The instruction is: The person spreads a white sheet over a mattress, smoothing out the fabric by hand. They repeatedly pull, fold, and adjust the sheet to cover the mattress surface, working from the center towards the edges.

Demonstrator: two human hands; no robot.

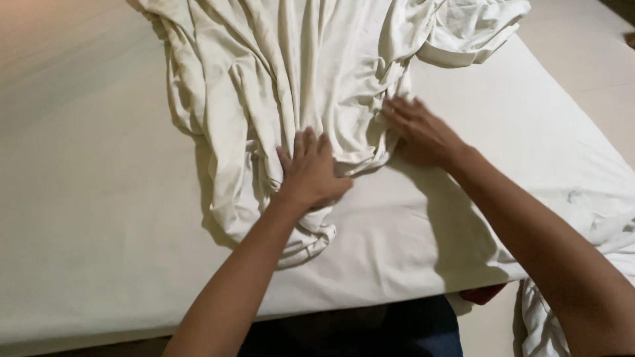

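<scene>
The left hand (309,173) lies palm down with its fingers (305,147) straight and close together, pressed flat on a crumpled white garment (291,73); nothing is pinched between them. Just to the right of those fingertips, the right hand (423,135) spreads its fingers (397,109) loosely over the same cloth, flat and open as well, resting on a bunched fold at the garment's edge.

Under and beyond both sets of fingertips the garment fans out in long creases, away from the person. A short sleeve (463,33) lies well beyond the right fingers and to their right. Below the left palm, a rolled and twisted part of the cloth trails back toward the person. All of it rests on a pale, sheet-covered surface (99,198).

By the look of it, the step in hand is smoothing the cloth flat. The next move would call for an outward sweep from the bunched middle, with the twisted part near the left wrist pulled free first.

The garment's far end is cut off by the frame. More white cloth (595,251) lies beyond the right forearm, possibly a second piece, though it is too partial to tell. The thumbs are mostly hidden.
</scene>
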